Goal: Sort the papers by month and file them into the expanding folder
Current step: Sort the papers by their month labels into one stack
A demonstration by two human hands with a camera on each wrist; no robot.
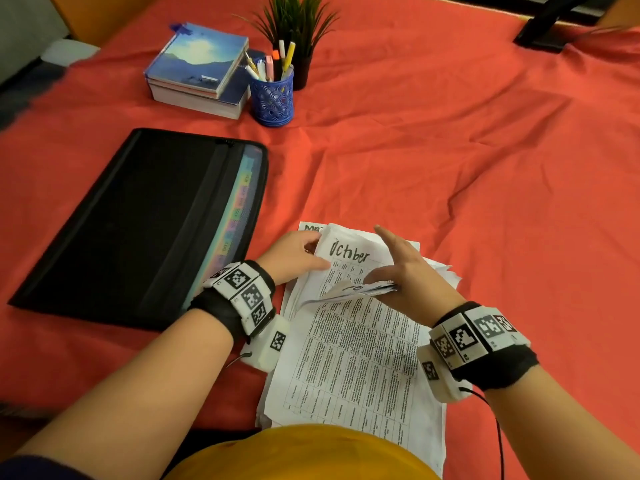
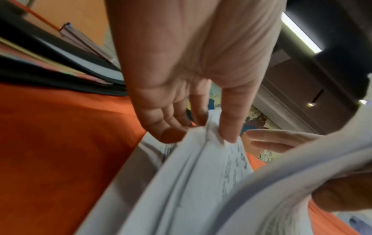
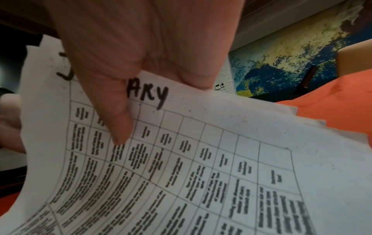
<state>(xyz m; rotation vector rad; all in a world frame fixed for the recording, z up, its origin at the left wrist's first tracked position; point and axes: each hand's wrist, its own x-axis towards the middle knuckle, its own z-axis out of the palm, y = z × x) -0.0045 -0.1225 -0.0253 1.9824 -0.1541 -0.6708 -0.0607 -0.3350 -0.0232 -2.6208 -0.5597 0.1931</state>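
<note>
Red cloth, creased, covers the bench; behind it a wall painted in blue and yellow blotches shows in the right wrist view. Black folder lies flat at left, its open edge with coloured tabs facing the papers, just beside them. The papers sit in a loose, uneven stack at the near edge of the bench, in front of the person. Books, pen cup and plant stand at the far side, well apart. Left hand pinches the top corner of the "October" sheet, lifted off the stack. Right hand grips a curled sheet whose heading ends "ARY", thumb on its face, index finger pointing out straight. Judgement: sheets are light, limp and crease-prone, and will slide over one another; take each by a top corner or edge near the month heading, supporting with the other hand, so the heading stays readable and the stack does not fan out.
</note>
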